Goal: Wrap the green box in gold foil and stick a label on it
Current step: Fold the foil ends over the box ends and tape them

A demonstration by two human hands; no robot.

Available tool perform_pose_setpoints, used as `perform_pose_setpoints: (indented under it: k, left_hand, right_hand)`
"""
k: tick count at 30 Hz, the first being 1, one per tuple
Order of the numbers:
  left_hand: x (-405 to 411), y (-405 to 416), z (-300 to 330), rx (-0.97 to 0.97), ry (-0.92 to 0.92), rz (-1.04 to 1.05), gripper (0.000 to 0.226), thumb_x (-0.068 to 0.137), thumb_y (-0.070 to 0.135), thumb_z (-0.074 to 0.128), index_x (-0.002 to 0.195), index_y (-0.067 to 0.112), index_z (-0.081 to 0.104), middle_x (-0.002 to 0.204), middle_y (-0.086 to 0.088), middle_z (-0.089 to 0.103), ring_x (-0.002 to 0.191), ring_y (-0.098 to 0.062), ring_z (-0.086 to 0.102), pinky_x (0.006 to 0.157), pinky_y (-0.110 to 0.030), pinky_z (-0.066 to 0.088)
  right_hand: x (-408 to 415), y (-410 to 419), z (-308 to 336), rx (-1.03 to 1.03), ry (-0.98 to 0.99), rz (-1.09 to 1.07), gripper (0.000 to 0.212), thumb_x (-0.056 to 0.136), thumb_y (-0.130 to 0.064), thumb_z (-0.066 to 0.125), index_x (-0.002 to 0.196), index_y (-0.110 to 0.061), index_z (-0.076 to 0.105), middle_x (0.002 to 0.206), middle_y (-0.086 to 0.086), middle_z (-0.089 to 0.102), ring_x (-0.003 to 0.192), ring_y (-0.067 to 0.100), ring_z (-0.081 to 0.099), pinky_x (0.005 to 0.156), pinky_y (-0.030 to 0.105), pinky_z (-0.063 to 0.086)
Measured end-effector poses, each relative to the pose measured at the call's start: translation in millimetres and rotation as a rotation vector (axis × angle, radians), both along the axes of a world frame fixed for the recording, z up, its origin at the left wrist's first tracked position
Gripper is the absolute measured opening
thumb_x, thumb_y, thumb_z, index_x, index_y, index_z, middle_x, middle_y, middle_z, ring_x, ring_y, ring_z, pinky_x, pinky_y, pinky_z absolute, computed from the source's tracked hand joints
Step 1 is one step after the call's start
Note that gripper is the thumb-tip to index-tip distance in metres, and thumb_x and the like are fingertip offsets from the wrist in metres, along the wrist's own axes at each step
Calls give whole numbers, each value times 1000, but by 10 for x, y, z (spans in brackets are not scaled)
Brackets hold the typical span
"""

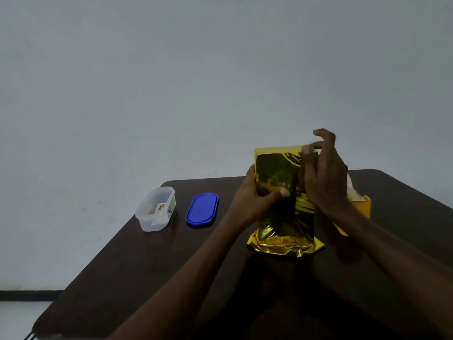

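Observation:
The box stands upright on the dark table [147,266], fully covered in gold foil [282,217]; none of its green surface shows. Loose foil flares out crumpled at its base. My left hand [255,200] grips the box's left side, thumb pressed across the front face. My right hand [323,177] is at the upper right edge, its thumb on the foil near the top corner and its fingers curled above the top. No label is visible on the foil.
A clear plastic container [155,209] holding small items sits at the table's left. Next to it lies its blue lid [202,209]. An orange object [360,209] with something white on it lies behind my right forearm. A grey wall rises beyond the table.

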State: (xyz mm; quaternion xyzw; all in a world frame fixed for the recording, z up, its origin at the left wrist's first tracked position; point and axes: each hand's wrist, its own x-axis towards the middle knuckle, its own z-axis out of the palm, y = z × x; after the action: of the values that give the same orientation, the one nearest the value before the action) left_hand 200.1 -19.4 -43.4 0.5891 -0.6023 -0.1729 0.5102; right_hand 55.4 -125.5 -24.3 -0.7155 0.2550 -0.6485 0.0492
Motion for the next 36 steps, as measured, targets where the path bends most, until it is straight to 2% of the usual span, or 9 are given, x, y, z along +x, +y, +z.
perform_pose_setpoints:
  k: [7, 11, 14, 18, 22, 25, 28, 32, 36]
  left_hand:
    - [248, -148, -182, 141, 68, 18, 66, 76, 36, 82, 132, 23, 49, 117, 5, 67, 96, -6, 67, 80, -24, 57]
    - [309, -175, 63, 195, 107, 72, 53, 74, 38, 83, 110, 7, 59, 94, -10, 70, 78, -17, 71, 64, -29, 59]
    - [342, -185, 341, 198, -166, 173, 46, 74, 46, 80, 94, 7, 66, 81, -6, 67, 69, -17, 66, 56, -29, 53]
    - [266, -203, 820, 211, -649, 185, 44, 70, 48, 81, 86, 9, 67, 78, 0, 59, 75, -14, 56, 61, -28, 43]
    - [32, -201, 1289, 360, -935, 61, 54, 65, 41, 87, 109, 14, 69, 92, 4, 66, 84, -11, 61, 70, -25, 51]
    - [-36, -213, 1553, 261, -1075, 133, 71, 64, 43, 87, 125, 15, 62, 119, -1, 63, 108, -18, 58, 93, -35, 51]
    - [-42, -199, 1733, 40, -1128, 288, 69, 67, 45, 83, 126, 17, 60, 124, -4, 60, 115, -23, 55, 91, -36, 48]
    - [-104, -170, 1702, -8, -987, 448, 66, 66, 63, 76, 101, 10, 58, 101, -3, 61, 95, -23, 57, 74, -33, 44]
    - [-222, -263, 1563, 130, -867, 332, 59, 68, 63, 77, 65, 15, 42, 65, 4, 46, 64, -12, 46, 55, -26, 34]
  right_hand:
    - [20, -70, -239, 183, 323, -65, 63, 95, -27, 60, 147, -11, 28, 128, 18, 58, 109, 33, 61, 77, 29, 40]
    - [-9, -114, -169, 210, 481, -103, 87, 86, -31, 70, 153, -12, 17, 148, 18, 37, 132, 36, 41, 95, 44, 44]
    - [-36, -150, 14, 95, 659, -128, 108, 75, -32, 78, 156, -16, 9, 159, 18, 17, 146, 38, 18, 109, 57, 36]
    - [2, -89, 225, 64, 903, -76, 128, 65, -40, 86, 157, -24, -1, 163, 15, 7, 150, 35, 5, 118, 53, 23]
    - [-24, -29, 344, 301, 886, 230, 100, 62, -37, 91, 145, -24, 38, 117, 4, 62, 109, 24, 60, 80, 26, 47]
    - [-75, -12, 231, 469, 717, 341, 77, 58, -43, 91, 124, -25, 56, 102, -6, 67, 92, 10, 65, 69, 20, 46]
    - [-97, -19, 19, 611, 586, 384, 73, 62, -39, 90, 123, -18, 53, 99, -13, 62, 88, -2, 59, 67, 15, 46]
    - [-127, -29, -128, 730, 527, 415, 85, 69, -38, 86, 135, -14, 39, 114, -5, 55, 97, 7, 56, 65, 15, 43]
    - [-202, -38, -60, 753, 503, 447, 86, 68, -41, 85, 135, -14, 38, 116, -4, 59, 98, 6, 59, 73, 23, 52]
